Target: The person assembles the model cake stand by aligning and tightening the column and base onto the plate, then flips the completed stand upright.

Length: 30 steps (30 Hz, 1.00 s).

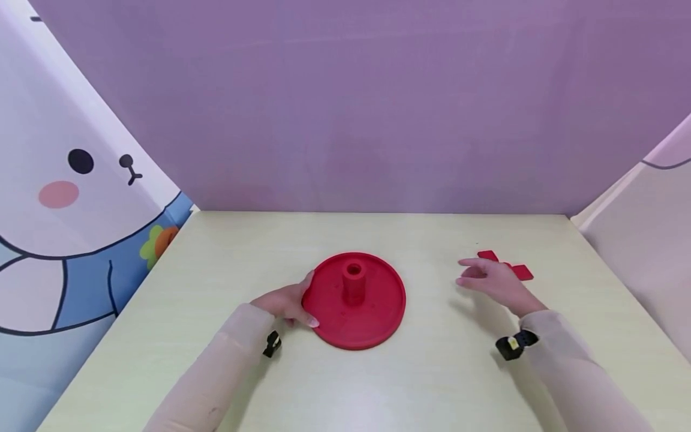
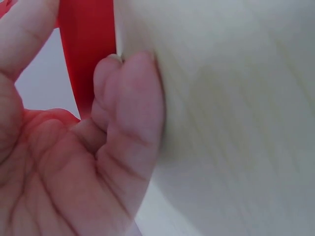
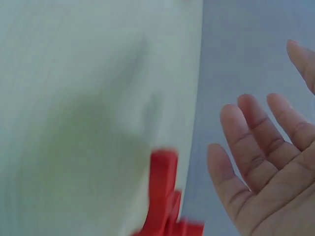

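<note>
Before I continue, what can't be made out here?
Small red piece: head view, partly hidden by the right hand; right wrist view, blurred, cut off by the bottom edge.
Red disc: head view, underside hidden by its top; left wrist view, cut off by the top edge.
Central hole: head view, interior too small.

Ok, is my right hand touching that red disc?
Apart. The head view shows it: a strip of bare tabletop lies between the fingertips of your right hand and the red disc.
</note>
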Available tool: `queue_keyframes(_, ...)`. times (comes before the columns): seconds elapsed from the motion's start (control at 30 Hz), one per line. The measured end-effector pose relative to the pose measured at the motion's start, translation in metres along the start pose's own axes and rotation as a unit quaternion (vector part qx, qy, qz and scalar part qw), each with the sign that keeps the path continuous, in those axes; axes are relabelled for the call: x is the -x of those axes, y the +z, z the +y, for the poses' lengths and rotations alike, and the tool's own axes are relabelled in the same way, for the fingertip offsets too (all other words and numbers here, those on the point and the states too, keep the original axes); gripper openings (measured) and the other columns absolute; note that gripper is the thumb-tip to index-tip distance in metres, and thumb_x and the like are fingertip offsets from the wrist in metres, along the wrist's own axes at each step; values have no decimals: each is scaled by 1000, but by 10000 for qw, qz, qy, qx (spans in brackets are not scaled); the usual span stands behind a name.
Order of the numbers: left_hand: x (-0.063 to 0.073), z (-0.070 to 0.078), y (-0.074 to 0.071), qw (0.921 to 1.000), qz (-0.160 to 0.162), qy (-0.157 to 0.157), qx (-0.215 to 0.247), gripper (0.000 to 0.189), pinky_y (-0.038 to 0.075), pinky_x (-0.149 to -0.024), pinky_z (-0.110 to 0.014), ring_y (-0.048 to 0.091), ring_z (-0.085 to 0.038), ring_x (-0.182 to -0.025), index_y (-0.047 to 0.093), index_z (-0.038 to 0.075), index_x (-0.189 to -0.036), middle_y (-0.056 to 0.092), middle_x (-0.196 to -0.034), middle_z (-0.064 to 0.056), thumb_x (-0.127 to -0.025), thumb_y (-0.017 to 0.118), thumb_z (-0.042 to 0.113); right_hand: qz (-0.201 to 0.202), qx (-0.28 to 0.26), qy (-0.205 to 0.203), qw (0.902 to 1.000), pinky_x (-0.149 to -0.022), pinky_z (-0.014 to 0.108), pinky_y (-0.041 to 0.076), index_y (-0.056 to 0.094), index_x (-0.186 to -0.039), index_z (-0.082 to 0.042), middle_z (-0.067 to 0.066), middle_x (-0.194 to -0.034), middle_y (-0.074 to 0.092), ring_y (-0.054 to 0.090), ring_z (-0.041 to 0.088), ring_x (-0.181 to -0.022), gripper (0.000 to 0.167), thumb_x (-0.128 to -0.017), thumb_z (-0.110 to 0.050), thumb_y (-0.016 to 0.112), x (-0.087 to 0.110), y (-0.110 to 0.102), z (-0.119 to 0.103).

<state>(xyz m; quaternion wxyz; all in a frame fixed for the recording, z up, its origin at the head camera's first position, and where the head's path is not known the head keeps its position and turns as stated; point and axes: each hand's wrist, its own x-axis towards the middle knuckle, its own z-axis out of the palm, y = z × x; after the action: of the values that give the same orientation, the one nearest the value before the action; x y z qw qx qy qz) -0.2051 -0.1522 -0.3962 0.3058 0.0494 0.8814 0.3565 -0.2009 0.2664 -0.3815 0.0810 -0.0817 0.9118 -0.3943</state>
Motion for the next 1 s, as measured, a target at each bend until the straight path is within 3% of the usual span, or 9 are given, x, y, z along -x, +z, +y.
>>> queue_keyframes(0.1,1,0,0,10000,-6,33,17,119,51,-65,-33,51,-24,-94,3,14,-155,42,-133,-12,-70,86,19,89,214,101,9997,-71,33,49,48,-135,5,20,-114,63,58,33,-101,62,-90,-33,67,7,-11,14)
queue_keyframes(0.2,1,0,0,10000,-20,81,31,118,51,-63,-33,52,-24,-89,2,13,-155,43,-131,-12,-71,85,18,119,358,310,9988,-75,40,49,47,-136,7,24,-117,61,55,38,-104,63,-91,-34,65,12,-21,28)
queue_keyframes(0.27,2,0,0,10000,-20,77,28,118,51,-63,-32,53,-24,-85,2,13,-155,43,-130,-12,-71,85,18,141,455,451,9978,-84,46,47,46,-135,8,27,-119,58,52,41,-108,63,-92,-35,64,15,-28,36)
queue_keyframes(0.4,3,1,0,10000,-11,81,34,117,50,-63,-32,53,-24,-84,2,13,-155,43,-130,-13,-72,85,19,167,460,756,9959,-84,52,44,47,-133,9,31,-122,53,47,44,-109,62,-93,-35,62,20,-39,50)
queue_keyframes(0.53,3,1,0,10000,21,67,19,117,50,-64,-32,53,-24,-84,3,14,-155,42,-131,-12,-72,85,19,162,434,973,9942,-78,47,45,48,-130,11,29,-119,54,48,42,-104,60,-93,-35,62,23,-47,59)
queue_keyframes(0.73,5,2,-1,10000,55,46,5,117,50,-63,-32,54,-24,-81,4,13,-155,43,-131,-12,-71,85,19,-29,314,1369,9901,-71,36,47,43,-129,14,19,-103,63,56,30,-89,68,-89,-36,66,20,-53,67)
queue_keyframes(1.0,7,3,1,9999,41,103,101,117,51,-64,-33,53,-24,-88,5,14,-155,43,-131,-11,-70,85,18,-192,617,1768,9821,-70,38,46,43,-128,17,27,-106,55,53,32,-86,76,-85,-39,70,16,-53,68)
